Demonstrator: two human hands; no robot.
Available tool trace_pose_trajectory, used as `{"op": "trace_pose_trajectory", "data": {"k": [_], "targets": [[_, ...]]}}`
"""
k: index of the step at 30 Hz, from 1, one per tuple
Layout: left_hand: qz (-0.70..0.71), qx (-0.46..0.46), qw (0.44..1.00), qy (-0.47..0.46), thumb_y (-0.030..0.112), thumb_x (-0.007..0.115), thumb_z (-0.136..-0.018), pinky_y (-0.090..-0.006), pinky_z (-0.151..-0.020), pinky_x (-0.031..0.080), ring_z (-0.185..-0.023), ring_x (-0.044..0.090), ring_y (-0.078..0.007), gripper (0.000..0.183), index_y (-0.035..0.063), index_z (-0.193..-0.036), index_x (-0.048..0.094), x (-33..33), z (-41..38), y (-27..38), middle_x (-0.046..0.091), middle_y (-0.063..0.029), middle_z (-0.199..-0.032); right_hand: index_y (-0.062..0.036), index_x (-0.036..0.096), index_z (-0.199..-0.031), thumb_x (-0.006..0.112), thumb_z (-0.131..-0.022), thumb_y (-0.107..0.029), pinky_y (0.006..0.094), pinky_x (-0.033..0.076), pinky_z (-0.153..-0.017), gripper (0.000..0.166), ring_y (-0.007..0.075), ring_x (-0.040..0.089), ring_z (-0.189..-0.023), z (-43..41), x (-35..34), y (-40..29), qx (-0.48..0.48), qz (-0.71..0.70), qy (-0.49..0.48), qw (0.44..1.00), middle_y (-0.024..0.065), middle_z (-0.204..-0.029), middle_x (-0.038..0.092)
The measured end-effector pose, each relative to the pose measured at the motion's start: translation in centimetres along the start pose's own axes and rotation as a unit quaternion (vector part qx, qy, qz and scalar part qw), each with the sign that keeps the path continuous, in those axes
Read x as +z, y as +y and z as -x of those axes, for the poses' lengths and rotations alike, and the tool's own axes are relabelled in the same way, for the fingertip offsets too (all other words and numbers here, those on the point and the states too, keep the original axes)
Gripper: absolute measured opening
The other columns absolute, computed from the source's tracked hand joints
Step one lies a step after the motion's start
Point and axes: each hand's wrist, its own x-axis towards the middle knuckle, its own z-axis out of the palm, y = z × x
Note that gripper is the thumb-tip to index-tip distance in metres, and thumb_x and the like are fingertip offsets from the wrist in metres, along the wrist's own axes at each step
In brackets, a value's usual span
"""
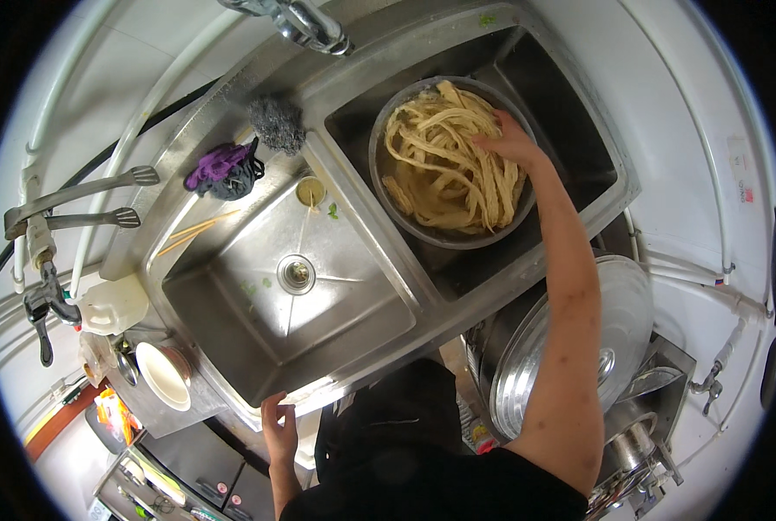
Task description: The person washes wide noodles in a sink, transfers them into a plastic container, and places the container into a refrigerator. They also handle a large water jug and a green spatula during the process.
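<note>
A round metal basin (380, 202) sits in the right-hand sink bowl. It holds cloudy liquid and a tangle of long, pale yellow food strands (450, 153). My right hand (510, 140) reaches into the basin's right side and touches the strands, thumb spread to the left. Some of its fingertips are hidden, so whether it grips any strand is unclear. Down at the front left corner of the steel double sink (355, 355), my left hand (278, 423) rests by the rim with bent fingers and nothing visible in it.
The left bowl has a drain (295, 273); a small round yellowish item (310, 191) is near its back corner. Behind are a steel-wool scourer (277, 124), a purple and grey cloth (225, 169) and chopsticks (196, 234). A faucet (303, 26) overhangs the back. Large metal lid (525, 365) stands right.
</note>
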Motion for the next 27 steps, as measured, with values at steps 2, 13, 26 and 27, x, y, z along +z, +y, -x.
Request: {"op": "trace_pose_trajectory", "data": {"k": [2, 13, 26, 27], "targets": [[0.001, 0.002, 1.000, 0.003, -0.004, 0.062, -0.081, -0.0283, -0.073, 0.047, -0.076, 0.058, -0.0154, 0.029, 0.0015, -0.109, 0.060, 0.1, -0.1, 0.6, 0.057, -0.0093, -0.102, -0.0064, 0.023, -0.149, 0.074, -0.076, -0.047, 0.0423, 0.027, -0.112, 0.097, 0.0343, 0.028, -0.139, -0.9, 0.6, 0.5, 0.007, 0.128, 0.064, 0.990, 0.0215, -0.150, 0.028], [-0.020, 0.008, 1.000, 0.016, -0.004, 0.062, -0.082, -0.0293, -0.075, 0.049, -0.077, 0.060, -0.0166, 0.029, 0.0021, -0.110, 0.060, 0.2, 0.2, 1.1, 0.059, -0.0099, -0.101, -0.0211, 0.017, -0.153, 0.067, -0.080, -0.048, 0.0629, 0.015, -0.111, 0.092, 0.0342, 0.003, -0.146, -3.8, 12.2, 2.7, 0.103, 0.438, -0.028, 0.893, 0.0101, -0.160, 0.005], [0.094, -0.014, 0.990, 0.105, 0.007, 0.059, -0.088, -0.0351, -0.082, 0.051, -0.091, 0.063, -0.0242, 0.028, 0.0050, -0.116, 0.058, -2.6, 3.8, 1.6, 0.055, -0.0125, -0.112, -0.0087, 0.046, -0.140, 0.061, -0.087, -0.042, 0.0428, 0.031, -0.110, 0.064, 0.0361, 0.037, -0.134, 5.4, 7.7, -8.6, -0.025, 0.696, -0.169, 0.697, 0.0168, -0.144, 0.043], [0.098, -0.011, 0.988, 0.118, 0.007, 0.059, -0.088, -0.0353, -0.082, 0.051, -0.090, 0.064, -0.0238, 0.028, 0.0052, -0.116, 0.057, -2.7, 4.5, 1.0, 0.055, -0.0124, -0.111, -0.0071, 0.056, -0.131, 0.064, -0.086, -0.037, 0.0415, 0.030, -0.110, 0.054, 0.0340, 0.040, -0.132, 4.7, 6.5, -5.3, -0.151, 0.581, -0.090, 0.795, 0.0176, -0.139, 0.048]]}}
